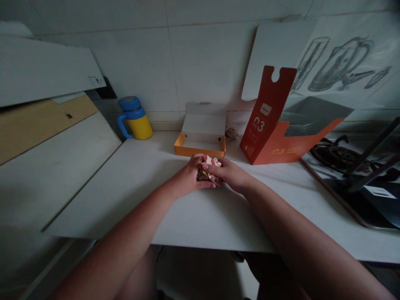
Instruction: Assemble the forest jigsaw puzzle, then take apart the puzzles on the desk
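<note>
Both my hands meet over the white tabletop (137, 200), wrapped round a small printed packet (212, 160) in red, cream and white. My left hand (189, 177) grips it from the left, fingers curled about its side and lower edge. From the right, my right hand (231, 173) closes on it, thumb lying across the printed face. Fingers cover much of the packet, so whether it is a box or a stack of cards cannot be made out. Just behind the hands stands a shallow orange box (200, 152), its lid raised and its white inside showing.
A blue and yellow mug (139, 123) stands at the back left, near stacked boards (46, 112). At the right is a tall orange-red carton (265, 137) with a raised flap, beside a black gas stove (346, 175). A tiled wall (134, 54) closes off the back.
</note>
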{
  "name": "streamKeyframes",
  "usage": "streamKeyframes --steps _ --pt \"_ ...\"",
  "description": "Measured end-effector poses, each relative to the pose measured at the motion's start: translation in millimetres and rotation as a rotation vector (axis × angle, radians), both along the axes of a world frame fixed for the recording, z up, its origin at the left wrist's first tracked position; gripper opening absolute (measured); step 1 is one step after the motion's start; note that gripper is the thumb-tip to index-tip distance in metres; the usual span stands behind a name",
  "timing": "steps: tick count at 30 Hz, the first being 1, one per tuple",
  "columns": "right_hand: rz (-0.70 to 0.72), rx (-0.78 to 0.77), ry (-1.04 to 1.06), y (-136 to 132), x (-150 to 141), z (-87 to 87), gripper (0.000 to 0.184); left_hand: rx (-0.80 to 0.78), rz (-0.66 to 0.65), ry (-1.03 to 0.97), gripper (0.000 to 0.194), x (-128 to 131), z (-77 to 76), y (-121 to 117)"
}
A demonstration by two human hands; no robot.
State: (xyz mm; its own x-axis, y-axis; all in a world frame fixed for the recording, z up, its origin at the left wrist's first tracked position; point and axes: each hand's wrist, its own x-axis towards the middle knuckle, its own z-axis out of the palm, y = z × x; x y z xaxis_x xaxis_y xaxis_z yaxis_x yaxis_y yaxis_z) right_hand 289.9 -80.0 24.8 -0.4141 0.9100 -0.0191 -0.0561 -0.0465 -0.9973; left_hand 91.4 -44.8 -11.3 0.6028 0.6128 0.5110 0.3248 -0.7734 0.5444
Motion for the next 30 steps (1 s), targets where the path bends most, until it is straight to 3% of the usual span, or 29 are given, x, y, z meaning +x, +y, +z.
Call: streamKeyframes --steps 3,5,8,11,16,19,22,26,30 --pt "-0.079 0.008 -0.026 2 5 -1.1 0.056 -0.041 -0.031 -0.037 0.098 -7 2.9 5" --pt "-0.151 0.014 -0.076 6 10 -3.4 0.059 -0.109 0.019 -0.106 0.082 -14 7.7 7" --pt "-0.209 0.005 -0.134 10 15 -5.6 0.062 -0.165 0.299 -0.272 0.043 -22 18.3 20" --pt "-0.254 -0.015 -0.147 12 16 -4.8 0.062 -0.191 0.588 -0.293 0.026 -29 29.4 55" --pt "-0.289 -0.010 -0.185 12 14 -2.6 0.064 -0.342 0.773 -0.254 0.033 -32 43.4 133" --pt "-0.286 -0.001 -0.197 12 15 -4.0 0.064 -0.475 0.793 -0.260 0.037 -25 49.1 163" --pt "-0.272 0.012 -0.179 16 18 -8.4 0.069 -0.613 0.742 -0.278 0.035 -14 50.2 176" --pt "-0.288 0.044 -0.209 21 21 -15.3 0.074 -0.765 0.611 -0.330 0.029 -9 45.1 177" --pt "-0.314 0.066 -0.280 22 21 -16.4 0.080 -0.765 0.545 -0.413 0.032 -19 37.6 168"
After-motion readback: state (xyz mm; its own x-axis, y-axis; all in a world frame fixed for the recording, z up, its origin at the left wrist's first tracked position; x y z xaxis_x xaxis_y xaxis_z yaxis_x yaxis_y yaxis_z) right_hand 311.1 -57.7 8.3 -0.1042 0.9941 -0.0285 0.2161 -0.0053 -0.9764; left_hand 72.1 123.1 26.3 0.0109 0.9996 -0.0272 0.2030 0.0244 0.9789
